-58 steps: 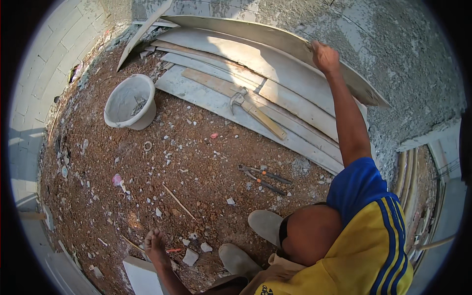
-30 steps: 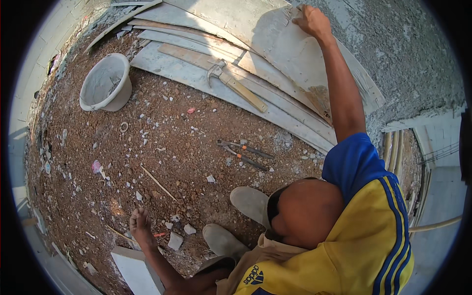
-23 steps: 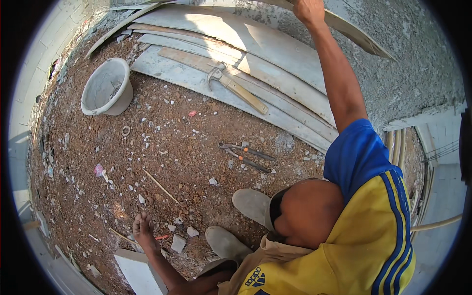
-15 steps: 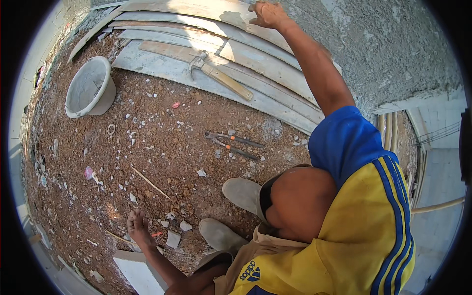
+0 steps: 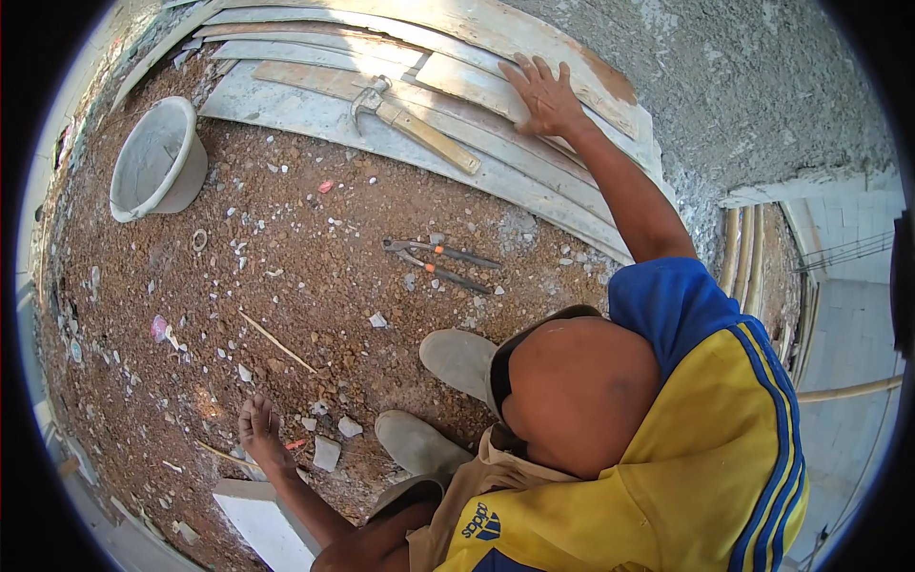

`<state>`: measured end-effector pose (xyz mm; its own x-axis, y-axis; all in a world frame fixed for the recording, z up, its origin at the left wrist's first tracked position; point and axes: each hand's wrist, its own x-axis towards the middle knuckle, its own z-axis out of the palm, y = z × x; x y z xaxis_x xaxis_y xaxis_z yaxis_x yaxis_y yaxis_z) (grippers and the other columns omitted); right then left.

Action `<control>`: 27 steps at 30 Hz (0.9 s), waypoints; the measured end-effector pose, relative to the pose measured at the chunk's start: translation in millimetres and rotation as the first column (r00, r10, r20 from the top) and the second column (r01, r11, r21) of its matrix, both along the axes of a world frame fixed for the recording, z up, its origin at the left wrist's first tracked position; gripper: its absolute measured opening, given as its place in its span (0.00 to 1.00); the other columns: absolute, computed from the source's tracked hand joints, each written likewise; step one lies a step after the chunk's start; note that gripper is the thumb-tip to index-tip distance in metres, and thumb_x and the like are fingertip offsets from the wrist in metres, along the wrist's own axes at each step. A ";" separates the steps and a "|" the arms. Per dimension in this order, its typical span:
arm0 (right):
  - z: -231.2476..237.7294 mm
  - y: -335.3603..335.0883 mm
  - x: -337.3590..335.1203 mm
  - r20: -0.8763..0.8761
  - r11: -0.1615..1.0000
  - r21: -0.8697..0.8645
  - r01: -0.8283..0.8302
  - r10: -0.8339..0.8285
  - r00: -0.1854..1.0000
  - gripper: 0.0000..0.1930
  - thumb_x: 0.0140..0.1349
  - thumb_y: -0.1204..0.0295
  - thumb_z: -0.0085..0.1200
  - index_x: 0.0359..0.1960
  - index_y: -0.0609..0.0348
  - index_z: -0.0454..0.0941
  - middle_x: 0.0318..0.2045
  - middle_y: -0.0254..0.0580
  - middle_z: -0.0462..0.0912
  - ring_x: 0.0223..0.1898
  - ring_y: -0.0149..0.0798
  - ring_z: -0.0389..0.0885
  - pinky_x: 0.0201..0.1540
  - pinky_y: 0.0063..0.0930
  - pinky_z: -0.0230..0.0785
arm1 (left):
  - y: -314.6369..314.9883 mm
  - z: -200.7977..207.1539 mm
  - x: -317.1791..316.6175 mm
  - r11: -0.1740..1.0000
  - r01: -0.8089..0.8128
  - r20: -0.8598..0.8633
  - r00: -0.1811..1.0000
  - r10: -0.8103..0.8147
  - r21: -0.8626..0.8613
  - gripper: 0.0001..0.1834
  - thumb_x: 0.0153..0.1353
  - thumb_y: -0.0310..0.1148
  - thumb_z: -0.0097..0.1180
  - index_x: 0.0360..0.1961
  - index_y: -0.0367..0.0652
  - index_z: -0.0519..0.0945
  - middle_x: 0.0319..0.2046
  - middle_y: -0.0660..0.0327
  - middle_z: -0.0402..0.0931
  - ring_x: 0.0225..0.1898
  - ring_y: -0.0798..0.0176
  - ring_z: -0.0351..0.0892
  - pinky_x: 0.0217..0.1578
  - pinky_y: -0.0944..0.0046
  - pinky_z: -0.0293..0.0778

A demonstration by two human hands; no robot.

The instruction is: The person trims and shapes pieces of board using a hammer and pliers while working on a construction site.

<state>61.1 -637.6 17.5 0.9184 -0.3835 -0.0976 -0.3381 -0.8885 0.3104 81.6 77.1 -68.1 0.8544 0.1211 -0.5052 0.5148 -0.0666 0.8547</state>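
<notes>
Boards, long, pale and stacked flat, occupy the top centre of the frame and run toward its upper right. Change noted: the uppermost board, with a brown stain at its right end, was held raised by its edge about a second ago; it now lies down on the stack. My right hand, right of top centre, has let go of that edge; its fingers are spread wide over the boards and grip nothing. Whether the palm presses on them cannot be told. Judgement: the lifting is done for now, and the board appears settled.

My left hand is at lower left, near a white block. Its fingers are loosely bent, and nothing is seen in them; what the palm may hide I cannot tell. The hammer lies on the lower boards, and orange-marked pliers lie on the soil at mid-frame, both untouched.

Markings: my yellow shirt bears a dark blue emblem with short lettering at lower centre, not transcribed. Hammer, pliers and boards show no legible writing.
</notes>
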 end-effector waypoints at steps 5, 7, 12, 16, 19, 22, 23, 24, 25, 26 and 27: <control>53.1 -58.8 -9.4 0.304 0.955 -0.286 -0.083 0.173 0.937 0.46 0.47 0.60 0.69 0.70 0.45 0.60 0.67 0.47 0.67 0.68 0.53 0.66 0.64 0.67 0.60 | 0.3 4.3 4.2 1.000 0.025 0.024 0.999 -0.025 -0.007 0.21 0.70 0.41 0.56 0.58 0.42 0.74 0.54 0.60 0.79 0.54 0.64 0.79 0.50 0.68 0.73; 87.1 -49.1 4.1 0.290 0.963 -0.270 0.017 0.064 0.955 0.41 0.46 0.57 0.71 0.63 0.50 0.68 0.64 0.52 0.71 0.65 0.55 0.68 0.65 0.60 0.61 | 13.3 1.8 -0.4 1.000 0.007 0.012 1.000 -0.008 0.029 0.20 0.71 0.41 0.56 0.59 0.43 0.74 0.54 0.60 0.79 0.54 0.64 0.79 0.50 0.67 0.73; 106.7 -126.8 11.0 0.563 0.963 -0.124 0.240 -0.131 0.816 0.44 0.38 0.54 0.77 0.59 0.57 0.74 0.63 0.57 0.71 0.65 0.59 0.67 0.66 0.51 0.60 | 12.7 -11.5 3.2 1.000 -0.017 0.010 1.000 0.017 -0.006 0.19 0.70 0.40 0.57 0.58 0.43 0.75 0.53 0.60 0.80 0.53 0.66 0.80 0.49 0.68 0.73; 103.7 -143.7 22.2 0.536 0.973 -0.060 0.224 -0.157 0.829 0.37 0.42 0.57 0.75 0.54 0.61 0.77 0.58 0.60 0.75 0.61 0.60 0.72 0.63 0.49 0.65 | 6.4 -0.5 2.1 0.999 -0.031 0.026 0.999 0.031 -0.024 0.18 0.70 0.39 0.57 0.57 0.44 0.76 0.53 0.61 0.80 0.53 0.67 0.80 0.48 0.70 0.73; 86.3 -151.2 26.1 0.622 0.977 -0.134 0.163 -0.045 0.781 0.26 0.49 0.62 0.69 0.48 0.62 0.80 0.53 0.61 0.79 0.56 0.61 0.75 0.59 0.49 0.69 | 6.1 2.5 0.4 0.999 -0.026 0.035 0.999 0.027 -0.031 0.18 0.70 0.39 0.57 0.57 0.44 0.76 0.53 0.61 0.80 0.52 0.67 0.80 0.48 0.71 0.73; 79.4 -128.3 31.8 0.559 0.960 0.111 0.257 -0.274 0.783 0.19 0.53 0.66 0.63 0.45 0.63 0.81 0.53 0.60 0.79 0.57 0.60 0.75 0.57 0.51 0.70 | 12.4 2.5 -4.1 1.000 -0.012 0.030 0.999 0.013 -0.007 0.18 0.70 0.39 0.57 0.57 0.44 0.76 0.53 0.61 0.80 0.52 0.67 0.79 0.48 0.70 0.73; 78.1 -121.1 35.0 0.579 0.957 0.100 0.274 -0.280 0.766 0.17 0.54 0.67 0.60 0.44 0.63 0.81 0.51 0.60 0.80 0.55 0.60 0.76 0.55 0.52 0.71 | 14.8 1.6 -5.0 1.000 0.002 0.025 1.000 -0.002 0.005 0.18 0.70 0.39 0.56 0.57 0.44 0.76 0.53 0.62 0.80 0.52 0.68 0.79 0.48 0.70 0.72; 79.6 -122.1 35.6 0.602 0.953 0.082 0.293 -0.281 0.747 0.15 0.56 0.68 0.58 0.42 0.64 0.81 0.48 0.59 0.81 0.54 0.60 0.77 0.53 0.52 0.72 | 14.2 -0.4 -4.2 1.000 0.003 0.027 1.000 -0.003 0.002 0.18 0.70 0.39 0.56 0.57 0.44 0.76 0.53 0.62 0.80 0.52 0.68 0.79 0.48 0.70 0.72; 79.7 -125.8 33.6 0.605 0.953 0.079 0.293 -0.279 0.746 0.15 0.56 0.68 0.58 0.42 0.64 0.81 0.48 0.59 0.81 0.54 0.60 0.77 0.53 0.52 0.72 | 13.8 -2.1 -2.6 1.000 0.003 0.020 1.000 -0.002 -0.003 0.18 0.71 0.40 0.56 0.57 0.44 0.76 0.53 0.62 0.80 0.53 0.67 0.79 0.49 0.70 0.72; 79.7 -128.6 30.2 0.590 0.963 -0.113 0.245 -0.133 0.796 0.15 0.56 0.68 0.57 0.43 0.63 0.81 0.45 0.60 0.82 0.50 0.58 0.79 0.52 0.52 0.72 | 13.7 -3.5 -1.0 1.000 0.002 0.014 1.000 -0.002 -0.008 0.18 0.71 0.40 0.56 0.57 0.44 0.76 0.54 0.62 0.80 0.53 0.67 0.79 0.49 0.69 0.71; 80.4 -132.7 27.9 0.545 0.935 -0.302 0.186 0.009 0.838 0.15 0.57 0.69 0.56 0.44 0.63 0.80 0.42 0.61 0.82 0.47 0.57 0.81 0.51 0.53 0.72 | 10.8 -4.2 0.4 1.000 0.002 0.015 1.000 -0.002 -0.013 0.18 0.71 0.40 0.56 0.57 0.44 0.76 0.54 0.62 0.80 0.53 0.67 0.79 0.49 0.69 0.71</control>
